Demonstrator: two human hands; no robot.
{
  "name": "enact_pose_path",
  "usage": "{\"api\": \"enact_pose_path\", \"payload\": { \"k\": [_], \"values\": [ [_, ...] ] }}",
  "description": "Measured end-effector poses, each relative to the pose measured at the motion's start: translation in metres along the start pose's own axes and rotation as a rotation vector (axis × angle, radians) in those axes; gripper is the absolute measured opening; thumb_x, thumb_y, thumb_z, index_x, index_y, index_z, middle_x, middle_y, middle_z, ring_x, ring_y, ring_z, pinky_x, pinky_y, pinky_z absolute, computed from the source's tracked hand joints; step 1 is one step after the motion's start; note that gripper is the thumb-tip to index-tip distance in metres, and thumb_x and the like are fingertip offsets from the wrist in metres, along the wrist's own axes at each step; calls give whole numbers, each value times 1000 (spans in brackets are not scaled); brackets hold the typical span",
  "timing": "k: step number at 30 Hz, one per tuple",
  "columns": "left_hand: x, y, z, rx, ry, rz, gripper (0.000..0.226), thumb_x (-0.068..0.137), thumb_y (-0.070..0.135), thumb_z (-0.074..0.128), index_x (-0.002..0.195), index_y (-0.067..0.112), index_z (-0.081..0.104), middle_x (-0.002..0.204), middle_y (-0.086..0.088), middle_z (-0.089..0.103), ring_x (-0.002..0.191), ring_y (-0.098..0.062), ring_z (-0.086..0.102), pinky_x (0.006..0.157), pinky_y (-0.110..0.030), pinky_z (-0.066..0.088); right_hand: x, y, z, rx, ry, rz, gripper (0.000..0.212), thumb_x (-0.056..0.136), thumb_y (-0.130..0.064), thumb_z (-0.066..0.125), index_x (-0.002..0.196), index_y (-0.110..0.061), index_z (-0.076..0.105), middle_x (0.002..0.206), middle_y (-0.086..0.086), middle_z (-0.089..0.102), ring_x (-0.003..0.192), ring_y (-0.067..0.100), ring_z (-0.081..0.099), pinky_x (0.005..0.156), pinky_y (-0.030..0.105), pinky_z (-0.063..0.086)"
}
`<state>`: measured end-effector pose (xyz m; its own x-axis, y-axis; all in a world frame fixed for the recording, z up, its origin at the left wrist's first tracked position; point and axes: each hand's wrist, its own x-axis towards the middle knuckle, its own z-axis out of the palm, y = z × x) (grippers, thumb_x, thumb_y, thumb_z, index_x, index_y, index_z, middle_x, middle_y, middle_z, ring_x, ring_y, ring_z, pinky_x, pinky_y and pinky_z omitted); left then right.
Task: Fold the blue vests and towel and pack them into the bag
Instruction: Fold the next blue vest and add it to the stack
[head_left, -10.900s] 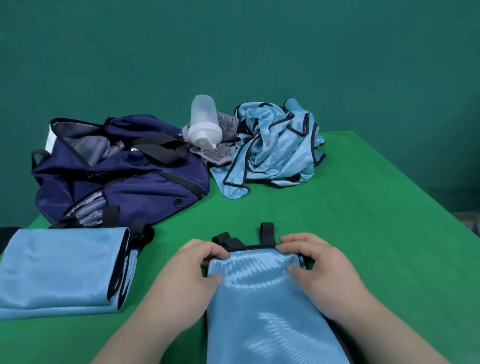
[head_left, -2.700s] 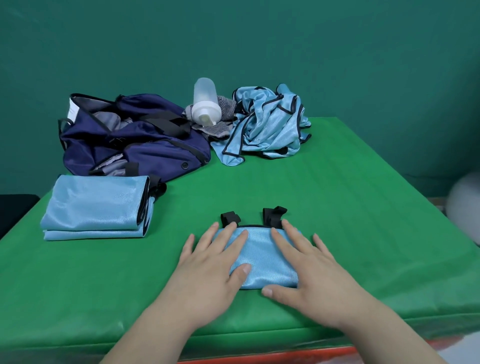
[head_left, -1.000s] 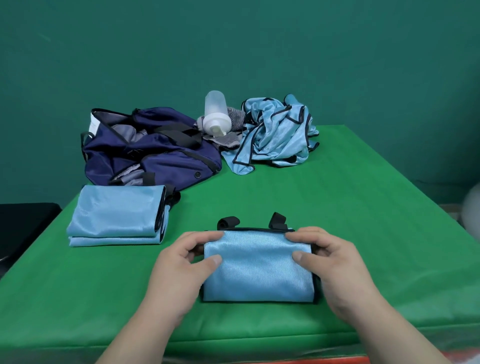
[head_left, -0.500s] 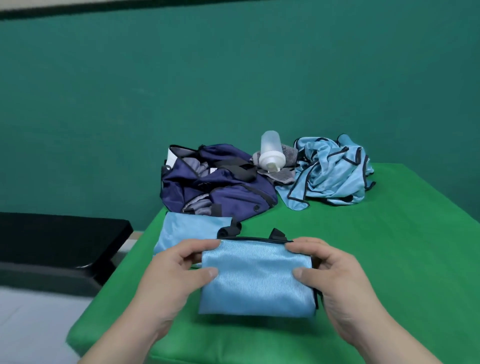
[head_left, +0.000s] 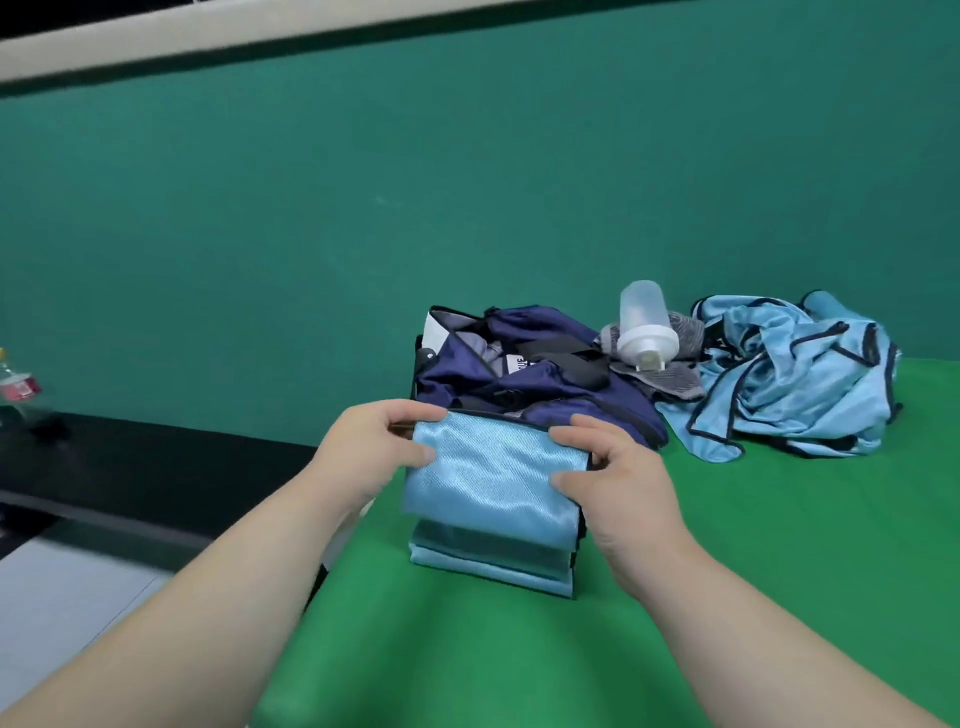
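**Folded vest held over the stack, by the worktop's edge**

Head view. The left hand (head_left: 384, 441) and right hand (head_left: 618, 483) each pinch an upper corner of a folded vest (head_left: 493, 483), thumbs on the near face and fingers curled behind. It hangs in front of the open bag (head_left: 519, 374), directly above a stack (head_left: 488, 564) of folded blue pieces on the worktop (head_left: 753, 571). Whether its lower edge touches the stack cannot be told.

Risks, as I judge them: held only by its top corners, the vest could sag and its inner layers slip apart, undoing the fold. The stack sits close to the worktop's left edge, so a careless set-down or a nudge could push it over the side. Landing askew would also make the pile awkward to lift into the bag.

The vest is a shiny light-blue rectangle with fine ribbing and dark trim along its top and right edges, bowing slightly between the hands. Farther back, a crumpled heap (head_left: 795, 384) of blue vests waits unfolded, and a grey towel (head_left: 675, 376) lies under a shaker (head_left: 647, 327).
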<state>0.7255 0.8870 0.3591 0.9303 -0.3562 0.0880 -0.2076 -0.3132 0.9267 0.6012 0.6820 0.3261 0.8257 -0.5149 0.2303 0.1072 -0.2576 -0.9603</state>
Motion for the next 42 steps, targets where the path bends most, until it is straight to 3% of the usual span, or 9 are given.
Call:
{"api": "enact_pose_path", "payload": {
  "k": [2,11,14,16,19,23,25,29,42],
  "values": [
    [16,-8,5,45,-12,-29,42,70,-2,78,88,35,79,73,0,63,60,-14,51,58,-26,44,10,9,8,-81,14,15,44,79,6,68,108,-26,73,134,-16,54,72,-24,53,61,-2,38],
    [28,-36,24,102,23,-51,43,74,1,76,94,39,75,64,10,56,63,-15,45,62,-25,38,17,43,14,-301,2,-34,45,81,3,63,111,-28,71,135,-20,49,73,-3,56,62,5,38],
    [29,-39,29,174,0,-60,43,74,1,75,100,36,76,70,3,60,62,-18,47,61,-26,39,23,50,13,-379,-42,-25,45,82,3,61,113,-27,72,140,-15,46,107,6,54,75,-2,34],
    [27,-43,33,304,-56,-73,42,76,4,73,105,36,74,82,2,68,61,-19,53,58,-26,43,18,58,13,-451,-96,-6,43,84,-4,63,116,-31,70,147,-10,41,127,11,42,99,9,33],
    [27,-46,32,476,-79,-30,41,81,17,73,103,50,65,122,11,56,91,-17,65,76,-27,50,15,63,10,-474,-98,19,37,88,-17,66,116,-41,68,154,-7,33,139,13,25,115,29,20],
    [23,-43,28,588,-105,-1,44,84,22,71,109,57,59,146,11,41,131,-13,40,93,-24,40,13,61,4,-379,-172,65,37,92,-22,67,121,-45,63,161,-3,21,148,15,17,120,34,17],
    [15,-39,30,586,-61,37,46,86,16,67,119,48,61,153,10,32,141,-15,24,90,-15,34,11,59,3,-359,-201,36,40,94,-28,67,129,-45,58,162,-6,18,149,12,16,120,33,17],
    [-13,-23,44,471,28,159,43,89,17,67,122,42,61,159,11,20,144,-2,7,114,-29,20,4,56,-6,-246,-136,-45,36,97,-31,62,128,-49,57,157,-16,27,145,1,21,121,32,21],
    [-66,6,161,465,-93,511,35,89,27,62,122,40,59,162,13,11,146,0,-21,119,-25,-3,0,68,-105,-382,-71,-20,35,89,-8,69,110,-36,67,134,-9,50,124,4,49,106,18,35]
  ]
}}
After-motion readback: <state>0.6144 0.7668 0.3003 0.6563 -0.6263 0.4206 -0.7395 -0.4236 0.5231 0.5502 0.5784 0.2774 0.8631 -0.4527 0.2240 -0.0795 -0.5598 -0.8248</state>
